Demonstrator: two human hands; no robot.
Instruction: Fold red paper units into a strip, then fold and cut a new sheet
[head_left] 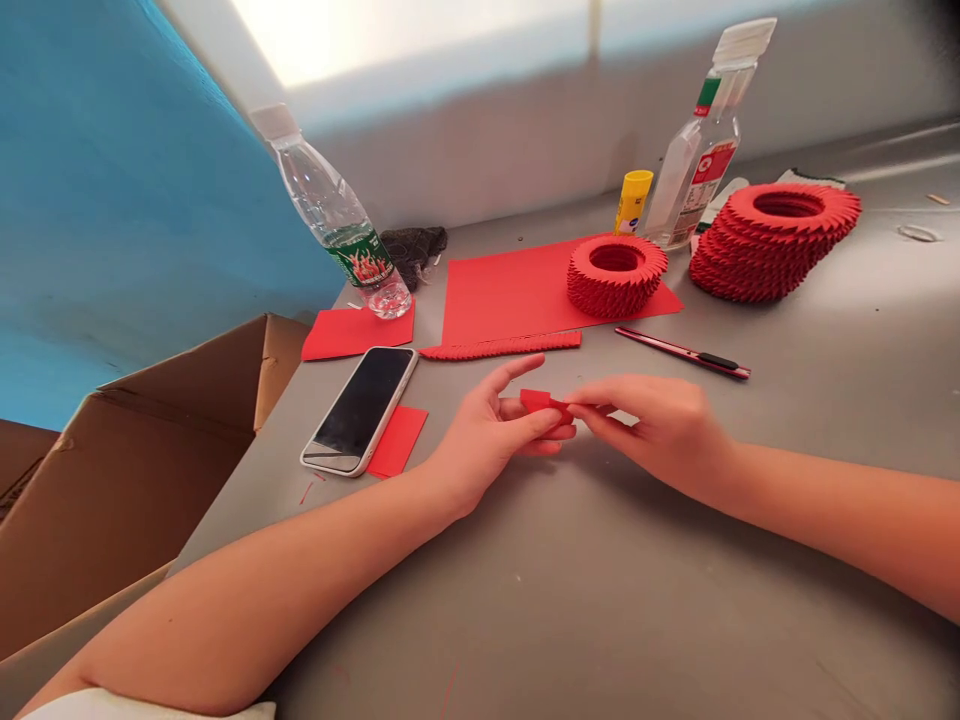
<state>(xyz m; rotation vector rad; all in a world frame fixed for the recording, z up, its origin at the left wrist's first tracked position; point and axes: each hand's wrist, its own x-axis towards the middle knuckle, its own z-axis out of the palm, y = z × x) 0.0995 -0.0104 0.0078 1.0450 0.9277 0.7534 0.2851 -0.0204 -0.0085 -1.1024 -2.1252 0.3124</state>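
Both hands meet over the grey table [570, 590], pinching one small folded piece of red paper [541, 402]. My left hand [491, 435] grips it between thumb and fingers, with the forefinger stretched above it. My right hand [660, 425] pinches the paper's right end with its fingertips. Just beyond the hands lies a long strip of joined red folded pieces [499, 347].
A phone [362, 408] lies on a red paper scrap [397, 440] at the left. Behind are a red sheet [517, 290], two red folded-paper rings [615, 275] [776, 240], a utility knife [686, 353], a water bottle [337, 215], a glue stick [634, 200] and a clear bottle [697, 150]. A cardboard box [142, 450] stands off the table's left edge.
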